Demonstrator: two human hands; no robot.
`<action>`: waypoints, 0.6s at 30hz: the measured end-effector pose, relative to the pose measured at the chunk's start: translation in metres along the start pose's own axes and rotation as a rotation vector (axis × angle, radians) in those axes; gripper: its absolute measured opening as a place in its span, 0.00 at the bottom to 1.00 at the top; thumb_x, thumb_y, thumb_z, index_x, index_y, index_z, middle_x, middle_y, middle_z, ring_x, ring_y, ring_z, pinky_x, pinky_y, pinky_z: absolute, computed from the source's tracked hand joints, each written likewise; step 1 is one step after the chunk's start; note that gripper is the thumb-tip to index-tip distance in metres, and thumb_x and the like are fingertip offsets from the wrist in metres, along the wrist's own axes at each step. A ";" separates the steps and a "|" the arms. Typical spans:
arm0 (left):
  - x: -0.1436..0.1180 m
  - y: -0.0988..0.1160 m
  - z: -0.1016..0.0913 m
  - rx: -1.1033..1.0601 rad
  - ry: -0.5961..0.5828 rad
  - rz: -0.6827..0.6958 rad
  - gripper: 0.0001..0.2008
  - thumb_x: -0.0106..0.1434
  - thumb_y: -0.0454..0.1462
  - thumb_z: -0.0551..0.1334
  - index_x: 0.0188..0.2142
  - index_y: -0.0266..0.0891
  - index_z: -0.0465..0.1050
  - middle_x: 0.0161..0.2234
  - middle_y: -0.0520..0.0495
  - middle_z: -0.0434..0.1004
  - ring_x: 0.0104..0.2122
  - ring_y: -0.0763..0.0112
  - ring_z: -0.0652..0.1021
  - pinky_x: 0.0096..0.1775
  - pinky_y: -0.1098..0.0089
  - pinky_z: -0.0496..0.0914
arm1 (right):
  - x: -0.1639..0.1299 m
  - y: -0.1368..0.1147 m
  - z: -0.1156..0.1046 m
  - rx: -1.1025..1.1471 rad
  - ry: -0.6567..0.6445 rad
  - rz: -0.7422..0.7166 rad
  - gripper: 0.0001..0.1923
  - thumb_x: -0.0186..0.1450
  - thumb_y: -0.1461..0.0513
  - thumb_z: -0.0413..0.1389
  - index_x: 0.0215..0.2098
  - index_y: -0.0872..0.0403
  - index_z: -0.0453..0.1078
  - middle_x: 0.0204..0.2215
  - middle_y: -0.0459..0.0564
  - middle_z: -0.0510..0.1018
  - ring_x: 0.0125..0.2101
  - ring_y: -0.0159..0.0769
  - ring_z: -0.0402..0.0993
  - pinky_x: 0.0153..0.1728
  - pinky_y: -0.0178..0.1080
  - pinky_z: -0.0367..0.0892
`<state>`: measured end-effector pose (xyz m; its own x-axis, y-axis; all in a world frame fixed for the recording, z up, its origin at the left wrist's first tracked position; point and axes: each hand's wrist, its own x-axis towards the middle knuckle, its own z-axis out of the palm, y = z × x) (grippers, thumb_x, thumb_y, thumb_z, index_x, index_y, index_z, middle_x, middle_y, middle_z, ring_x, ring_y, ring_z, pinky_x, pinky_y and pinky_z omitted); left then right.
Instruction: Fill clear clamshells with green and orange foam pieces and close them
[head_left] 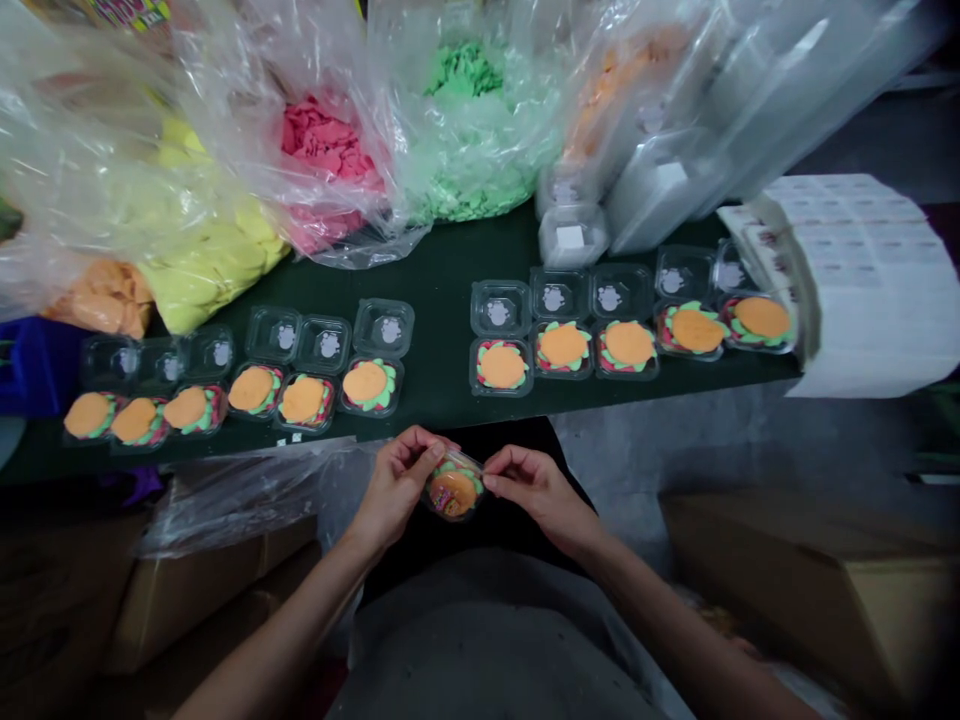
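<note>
My left hand (401,480) and my right hand (540,492) pinch opposite upper edges of a closed see-through plastic box (454,490) in front of my lap. Inside it lies a burger-like piece with an orange round top and green frilly edges, and a small printed label shows on the lid. Just beyond, on the dark green table (442,285), stand open boxes with lids folded back. One group of several burger-filled boxes (303,400) is on the left; another group (628,345) is on the right.
Plastic bags of yellow pieces (217,260), pink pieces (326,150) and green pieces (480,170) line the table's back. Stacked boxes (574,235) stand beside label sheets (862,260) on the right. A blue bin (41,365) sits far left; cardboard boxes (810,570) flank me below.
</note>
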<state>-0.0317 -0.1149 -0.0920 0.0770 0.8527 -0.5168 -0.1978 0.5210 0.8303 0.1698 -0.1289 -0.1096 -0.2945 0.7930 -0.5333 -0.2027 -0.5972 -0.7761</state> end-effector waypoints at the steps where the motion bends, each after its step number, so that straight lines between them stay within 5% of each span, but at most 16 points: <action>1: 0.000 0.000 0.001 0.012 0.007 0.008 0.17 0.57 0.47 0.74 0.31 0.35 0.76 0.36 0.43 0.83 0.31 0.71 0.78 0.35 0.73 0.72 | 0.000 0.000 0.002 -0.011 0.014 -0.007 0.14 0.55 0.54 0.72 0.29 0.53 0.76 0.28 0.43 0.77 0.31 0.32 0.70 0.38 0.38 0.64; 9: 0.005 -0.006 0.003 0.100 -0.038 0.026 0.16 0.58 0.46 0.72 0.31 0.35 0.77 0.34 0.43 0.82 0.30 0.69 0.78 0.34 0.72 0.71 | 0.003 -0.003 0.000 -0.104 0.022 -0.047 0.14 0.57 0.53 0.70 0.29 0.53 0.75 0.27 0.44 0.77 0.29 0.32 0.71 0.34 0.37 0.66; 18: 0.006 -0.001 0.020 0.306 -0.128 0.145 0.11 0.63 0.43 0.67 0.31 0.37 0.77 0.29 0.46 0.79 0.30 0.67 0.76 0.36 0.69 0.70 | 0.005 0.005 0.018 -0.027 -0.136 -0.021 0.19 0.55 0.59 0.72 0.44 0.50 0.77 0.38 0.44 0.81 0.38 0.36 0.76 0.39 0.36 0.70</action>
<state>-0.0112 -0.1093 -0.0923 0.1956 0.9062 -0.3749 0.0846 0.3653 0.9271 0.1504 -0.1304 -0.1098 -0.4145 0.7804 -0.4682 -0.1854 -0.5760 -0.7961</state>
